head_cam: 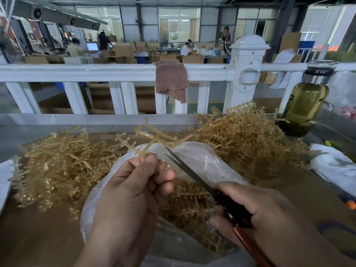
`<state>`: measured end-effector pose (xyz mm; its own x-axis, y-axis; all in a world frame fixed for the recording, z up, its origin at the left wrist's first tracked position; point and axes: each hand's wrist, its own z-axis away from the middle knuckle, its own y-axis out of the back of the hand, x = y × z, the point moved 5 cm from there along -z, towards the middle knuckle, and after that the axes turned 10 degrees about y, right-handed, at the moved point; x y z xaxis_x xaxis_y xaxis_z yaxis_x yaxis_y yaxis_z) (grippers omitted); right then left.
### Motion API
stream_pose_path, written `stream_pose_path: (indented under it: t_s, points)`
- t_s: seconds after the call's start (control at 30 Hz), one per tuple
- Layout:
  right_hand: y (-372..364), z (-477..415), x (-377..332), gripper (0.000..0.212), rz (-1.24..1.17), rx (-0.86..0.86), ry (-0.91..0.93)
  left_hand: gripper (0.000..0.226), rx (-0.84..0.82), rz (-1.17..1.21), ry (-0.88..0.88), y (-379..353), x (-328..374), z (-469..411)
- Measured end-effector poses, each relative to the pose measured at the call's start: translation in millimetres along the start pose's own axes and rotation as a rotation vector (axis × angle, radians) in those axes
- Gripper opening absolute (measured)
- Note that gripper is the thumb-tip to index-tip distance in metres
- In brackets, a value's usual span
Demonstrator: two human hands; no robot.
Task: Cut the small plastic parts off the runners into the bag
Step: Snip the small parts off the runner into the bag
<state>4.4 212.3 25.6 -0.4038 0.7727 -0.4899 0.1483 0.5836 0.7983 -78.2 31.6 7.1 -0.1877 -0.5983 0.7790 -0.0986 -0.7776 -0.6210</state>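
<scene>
Left hand [133, 189]: fingers curled, thumb and fingertips pinching the base of one amber runner [149, 136]. The runner is over the open mouth of the clear plastic bag [198, 158]. Its long axis rises from the fingertips away toward the white railing [96, 71], with side branches spreading left and right.

Right hand [256, 207]: wrapped around the dark handles of the scissors [185, 168]. The scissors' long axis runs diagonally, tips pointing up-left at the runner. Blades slightly parted, tips just beside the runner's lower branch; I cannot tell whether they touch it.

Amber pieces lie inside the bag. Heaps of runners sit to the left [57, 170] and right [248, 139] on the table [38, 237]. A brown cloth [170, 79] hangs on the railing, and an olive-tinted glass bottle [304, 108] stands at far right.
</scene>
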Motion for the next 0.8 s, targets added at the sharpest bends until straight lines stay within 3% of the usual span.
stream_pose_path:
  t_s: [0.3,0.47,0.8]
  points:
    - [-3,1,5,0.037,0.079,-0.037,-0.029,0.017,0.007,-0.048,-0.057,4,1,1]
    - [2,0,4,0.044,0.004,-0.116,-0.056,0.012,0.003,-0.095,-0.144,8,7,1]
    - [3,2,6,0.048,0.102,-0.152,-0.077,0.012,-0.039,-0.077,-0.167,7,7,0]
